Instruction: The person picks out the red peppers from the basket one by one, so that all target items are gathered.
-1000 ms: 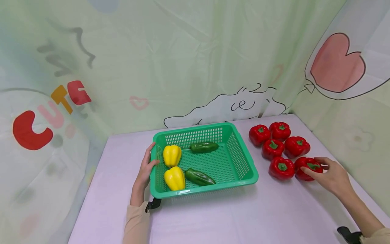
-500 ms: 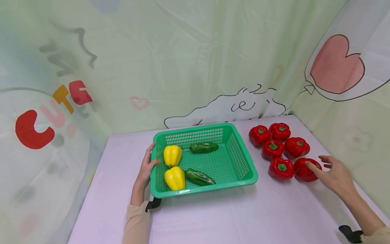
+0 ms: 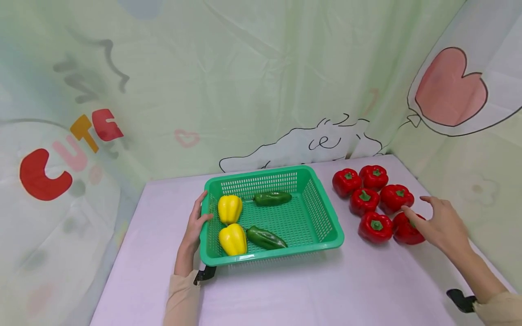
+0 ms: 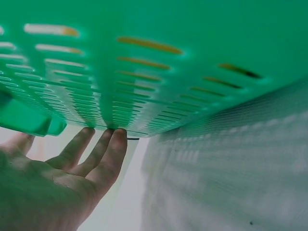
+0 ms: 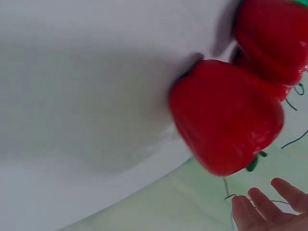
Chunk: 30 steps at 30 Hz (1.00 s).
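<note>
My left hand (image 3: 193, 230) holds the green plastic basket (image 3: 335, 226) by its left side, thumb over the rim. In the left wrist view its fingers (image 4: 108, 159) reach up against the slotted outer wall. Inside the basket are two yellow bell peppers (image 3: 229, 209) and two long green peppers (image 3: 266, 237). My right hand (image 3: 442, 226) is over the front right red bell pepper (image 3: 408, 230), partly hiding it, with thumb and fingers spread. The right wrist view shows this hand's fingertips (image 5: 262, 204) apart from the pepper in the middle.
Several more red bell peppers (image 3: 364, 201) stand close together right of the basket. A pale lilac cloth covers the table (image 3: 277, 294). Printed curtains (image 3: 253, 90) hang directly behind it and along both sides.
My right hand has let go of the front right red bell pepper and risen slightly back from it. That pepper has turned, its stem now out of sight. The left hand and basket keep their place.
</note>
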Tool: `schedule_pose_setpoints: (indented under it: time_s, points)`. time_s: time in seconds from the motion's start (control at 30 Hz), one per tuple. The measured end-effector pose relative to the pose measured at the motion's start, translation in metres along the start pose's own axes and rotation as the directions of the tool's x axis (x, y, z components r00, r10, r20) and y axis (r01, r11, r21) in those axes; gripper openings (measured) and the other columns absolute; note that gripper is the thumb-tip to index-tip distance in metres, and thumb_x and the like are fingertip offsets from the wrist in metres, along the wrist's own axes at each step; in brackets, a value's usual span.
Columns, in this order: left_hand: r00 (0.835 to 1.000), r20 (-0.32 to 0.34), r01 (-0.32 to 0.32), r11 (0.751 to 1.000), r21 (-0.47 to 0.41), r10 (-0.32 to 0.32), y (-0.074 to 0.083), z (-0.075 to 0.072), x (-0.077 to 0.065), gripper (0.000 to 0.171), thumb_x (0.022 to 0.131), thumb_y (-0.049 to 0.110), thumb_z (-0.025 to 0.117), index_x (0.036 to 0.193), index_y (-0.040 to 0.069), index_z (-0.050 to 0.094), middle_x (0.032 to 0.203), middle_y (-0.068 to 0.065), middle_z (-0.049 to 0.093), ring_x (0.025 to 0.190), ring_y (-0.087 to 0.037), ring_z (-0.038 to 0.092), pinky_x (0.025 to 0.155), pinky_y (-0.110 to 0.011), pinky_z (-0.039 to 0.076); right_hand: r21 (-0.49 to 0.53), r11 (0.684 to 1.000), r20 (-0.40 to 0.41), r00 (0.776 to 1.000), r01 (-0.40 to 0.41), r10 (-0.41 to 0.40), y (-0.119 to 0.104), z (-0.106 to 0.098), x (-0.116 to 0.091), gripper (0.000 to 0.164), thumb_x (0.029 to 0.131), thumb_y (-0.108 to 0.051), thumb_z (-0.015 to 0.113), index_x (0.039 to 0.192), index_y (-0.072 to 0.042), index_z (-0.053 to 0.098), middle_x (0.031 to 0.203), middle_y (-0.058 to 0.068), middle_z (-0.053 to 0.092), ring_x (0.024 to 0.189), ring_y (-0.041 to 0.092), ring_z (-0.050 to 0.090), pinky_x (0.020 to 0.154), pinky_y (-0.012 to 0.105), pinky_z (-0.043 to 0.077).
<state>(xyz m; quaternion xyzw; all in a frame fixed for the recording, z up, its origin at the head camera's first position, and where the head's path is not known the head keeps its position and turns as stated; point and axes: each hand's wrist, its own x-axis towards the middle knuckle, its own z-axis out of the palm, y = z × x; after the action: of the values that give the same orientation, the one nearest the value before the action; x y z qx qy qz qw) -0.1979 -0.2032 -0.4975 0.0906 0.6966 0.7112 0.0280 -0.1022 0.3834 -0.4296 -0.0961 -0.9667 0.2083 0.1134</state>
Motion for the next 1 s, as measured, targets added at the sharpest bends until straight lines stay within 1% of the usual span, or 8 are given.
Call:
schedule_pose_setpoints:
  time_s: [0.13, 0.27, 0.43, 0.5, 0.6, 0.73, 0.9, 1.0]
  points:
    - [1.0, -0.003, 0.0, 1.0, -0.002, 0.0, 0.003, -0.004, 0.001, 0.073, 0.092, 0.004, 0.047, 0.158, 0.021, 0.02, 0.154, -0.019, 0.031, 0.122, -0.036, 0.046, 0.084, -0.029, 0.053, 0.062, 0.998, -0.003, 1.0, 0.012, -0.012, -0.023, 0.003, 0.005, 0.075, 0.092, -0.04, 0.064, 0.138, 0.014, 0.04, 0.132, 0.043, 0.036, 0.117, 0.058, 0.035, 0.077, 0.072, 0.045]
    - [1.0, 0.011, -0.007, 1.0, -0.005, 0.007, 0.004, -0.01, 0.005, 0.073, 0.093, 0.004, 0.047, 0.158, 0.021, 0.02, 0.155, -0.02, 0.031, 0.122, -0.039, 0.046, 0.083, -0.027, 0.053, 0.16, 0.987, 0.024, 1.0, 0.006, -0.01, -0.048, 0.009, 0.006, 0.072, 0.094, -0.037, 0.061, 0.143, 0.011, 0.036, 0.137, 0.04, 0.035, 0.122, 0.057, 0.033, 0.08, 0.074, 0.043]
    - [1.0, 0.011, 0.015, 0.999, 0.049, -0.016, 0.01, -0.016, 0.005, 0.072, 0.094, 0.002, 0.048, 0.158, 0.015, 0.019, 0.156, -0.02, 0.029, 0.125, -0.041, 0.045, 0.085, -0.029, 0.053, 0.219, 0.974, 0.033, 0.997, 0.065, -0.074, -0.079, 0.013, 0.015, 0.069, 0.095, -0.036, 0.061, 0.144, 0.007, 0.038, 0.14, 0.036, 0.036, 0.123, 0.054, 0.034, 0.081, 0.074, 0.043]
    - [1.0, 0.005, 0.025, 0.997, 0.078, -0.026, 0.018, -0.019, 0.003, 0.071, 0.094, 0.001, 0.049, 0.158, 0.013, 0.02, 0.156, -0.021, 0.029, 0.128, -0.041, 0.043, 0.092, -0.035, 0.049, 0.23, 0.969, 0.041, 0.994, 0.087, -0.099, -0.091, 0.014, 0.02, 0.07, 0.094, -0.036, 0.061, 0.145, 0.006, 0.037, 0.141, 0.035, 0.035, 0.125, 0.054, 0.033, 0.082, 0.074, 0.043]
    - [1.0, 0.003, 0.021, 0.989, 0.144, -0.021, 0.036, -0.02, 0.0, 0.071, 0.094, 0.0, 0.05, 0.157, 0.008, 0.02, 0.155, -0.025, 0.027, 0.133, -0.044, 0.039, 0.104, -0.051, 0.04, 0.252, 0.961, 0.065, 0.989, 0.113, -0.134, -0.109, 0.018, 0.027, 0.073, 0.094, -0.037, 0.062, 0.147, 0.003, 0.035, 0.143, 0.033, 0.034, 0.128, 0.053, 0.031, 0.083, 0.074, 0.042]
    - [1.0, -0.005, -0.011, 0.975, 0.221, 0.012, 0.055, -0.023, 0.0, 0.068, 0.094, -0.001, 0.049, 0.156, 0.001, 0.02, 0.155, -0.029, 0.024, 0.138, -0.048, 0.031, 0.109, -0.063, 0.027, 0.28, 0.949, 0.091, 0.98, 0.146, -0.177, -0.129, 0.025, 0.036, 0.076, 0.093, -0.041, 0.062, 0.15, 0.0, 0.033, 0.146, 0.03, 0.035, 0.13, 0.05, 0.032, 0.087, 0.074, 0.04]
    - [1.0, -0.031, 0.005, 0.961, 0.277, 0.004, 0.046, -0.03, 0.011, 0.068, 0.096, 0.002, 0.051, 0.157, 0.008, 0.021, 0.158, -0.025, 0.022, 0.143, -0.044, 0.025, 0.111, -0.062, 0.024, 0.289, 0.935, 0.089, 0.967, 0.204, -0.239, -0.147, 0.034, 0.046, 0.075, 0.093, -0.041, 0.063, 0.149, 0.001, 0.035, 0.146, 0.029, 0.037, 0.13, 0.049, 0.035, 0.092, 0.074, 0.036]
    - [1.0, -0.025, 0.006, 0.949, 0.314, 0.002, 0.041, -0.028, 0.02, 0.069, 0.096, 0.007, 0.053, 0.157, 0.014, 0.024, 0.159, -0.02, 0.024, 0.144, -0.041, 0.024, 0.111, -0.063, 0.025, 0.282, 0.932, 0.082, 0.962, 0.228, -0.26, -0.152, 0.039, 0.047, 0.072, 0.094, -0.039, 0.062, 0.147, 0.003, 0.037, 0.145, 0.029, 0.038, 0.129, 0.049, 0.036, 0.093, 0.074, 0.037]
